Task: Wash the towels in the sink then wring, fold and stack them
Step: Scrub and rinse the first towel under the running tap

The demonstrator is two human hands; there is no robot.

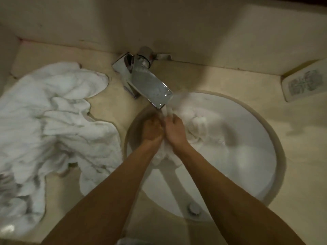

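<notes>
Presently, the washing stage is shown. One white towel (196, 128) lies bunched in the sink (256, 174), against its far wall and just below the tap (150, 85), under which it is being worked; a blurred streak at the spout suggests running water, though this cannot be confirmed. A heap of further towels (53, 124) is spread, crumpled, over the left end of the counter (300, 156), reaching from the back wall towards the front edge. Whether that heap is washed or waiting cannot be told; nothing folded or stacked is visible, so wringing, folding and stacking are judged to be left.

Both hands are held close together, touching, at the sink's far-left side. The left hand (152, 129) is curled, knuckles up, and is taken to be gripping cloth, though what lies under it is hidden. The right hand (175, 130) is closed round a gathered strip of the towel, a twist of which rises from between its fingers towards the spout.

A drain plug (193, 208) is seen near the sink's front edge, and a patterned box (304, 82) at the counter's far-right corner.
</notes>
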